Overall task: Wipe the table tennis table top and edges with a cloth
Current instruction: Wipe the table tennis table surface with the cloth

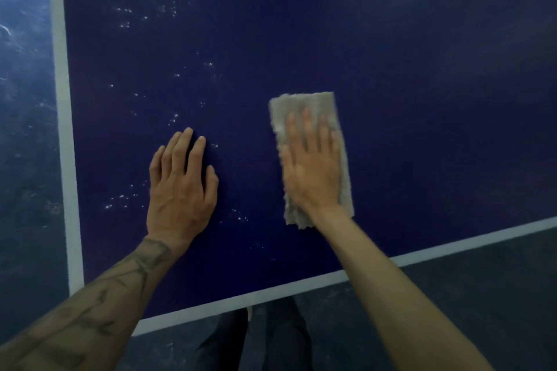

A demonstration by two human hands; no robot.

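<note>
There are one left hand (180,190), one right hand (310,172), one cloth (304,102) and one table (301,24).

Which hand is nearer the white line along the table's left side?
Left. The left hand rests flat on the table top, right of the white line; the right hand lies farther right, pressing the grey cloth.

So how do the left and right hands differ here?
The right hand lies flat on the grey cloth, pressing it to the table top; the left hand rests on the bare surface. The right hand looks motion-blurred, the left hand sharp. Both are palm-down with fingers straight.
</note>
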